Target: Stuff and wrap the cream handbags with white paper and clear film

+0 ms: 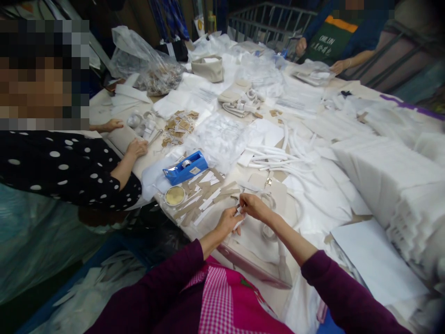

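My left hand (228,221) is closed, with a small white strip (239,222) between its fingers. Pinched together at the same spot, my right hand (255,207) nearly touches the left one. A small dark bit shows between the two hands, too small to name. Below them lies a pale handbag (255,265) with a pinkish edge, at the table's front edge. Just beyond my right hand is a cream bag flap with a metal clasp (269,181). Beige and white strips (205,197) are strewn to the left of my hands.
A blue tape dispenser (187,168) and a round tin (174,195) stand at left. Tags (180,126), white cords (274,157) and plastic bags (222,137) cover the middle. Stacked white padding (392,181) rises at right. Two co-workers handle things at left and far right.
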`<state>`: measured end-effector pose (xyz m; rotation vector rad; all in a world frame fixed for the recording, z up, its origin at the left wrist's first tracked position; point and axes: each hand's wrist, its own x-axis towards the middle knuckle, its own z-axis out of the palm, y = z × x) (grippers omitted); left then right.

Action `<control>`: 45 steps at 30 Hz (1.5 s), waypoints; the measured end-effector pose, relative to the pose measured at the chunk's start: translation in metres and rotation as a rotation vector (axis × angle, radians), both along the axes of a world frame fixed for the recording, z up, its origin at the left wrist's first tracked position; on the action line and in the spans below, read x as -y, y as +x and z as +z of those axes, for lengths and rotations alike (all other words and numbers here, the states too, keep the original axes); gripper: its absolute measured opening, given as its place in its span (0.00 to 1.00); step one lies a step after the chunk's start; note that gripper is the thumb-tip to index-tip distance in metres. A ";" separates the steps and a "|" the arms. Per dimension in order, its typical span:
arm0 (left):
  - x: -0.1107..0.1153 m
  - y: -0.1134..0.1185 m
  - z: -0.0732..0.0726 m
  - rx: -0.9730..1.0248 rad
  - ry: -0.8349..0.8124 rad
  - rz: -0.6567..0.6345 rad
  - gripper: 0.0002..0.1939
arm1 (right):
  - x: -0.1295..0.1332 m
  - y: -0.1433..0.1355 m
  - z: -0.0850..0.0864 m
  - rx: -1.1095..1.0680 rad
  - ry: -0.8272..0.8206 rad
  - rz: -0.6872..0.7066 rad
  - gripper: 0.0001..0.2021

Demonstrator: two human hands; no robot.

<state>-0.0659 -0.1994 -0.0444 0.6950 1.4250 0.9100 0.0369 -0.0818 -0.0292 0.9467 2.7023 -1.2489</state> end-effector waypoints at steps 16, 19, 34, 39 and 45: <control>-0.002 -0.002 -0.018 0.002 -0.032 0.055 0.17 | 0.007 -0.018 0.010 0.174 0.333 0.246 0.03; -0.003 -0.003 -0.023 0.033 -0.045 0.104 0.14 | 0.019 0.000 0.005 -0.028 0.395 0.265 0.05; -0.001 -0.006 0.000 0.260 0.040 0.027 0.13 | 0.035 0.053 -0.002 -0.270 0.455 0.134 0.25; -0.002 -0.006 0.005 0.163 0.055 0.004 0.15 | 0.050 0.063 0.012 -0.390 0.380 -0.179 0.22; -0.002 -0.002 0.007 0.071 0.047 -0.018 0.14 | 0.126 0.191 0.041 -0.545 0.105 -1.146 0.13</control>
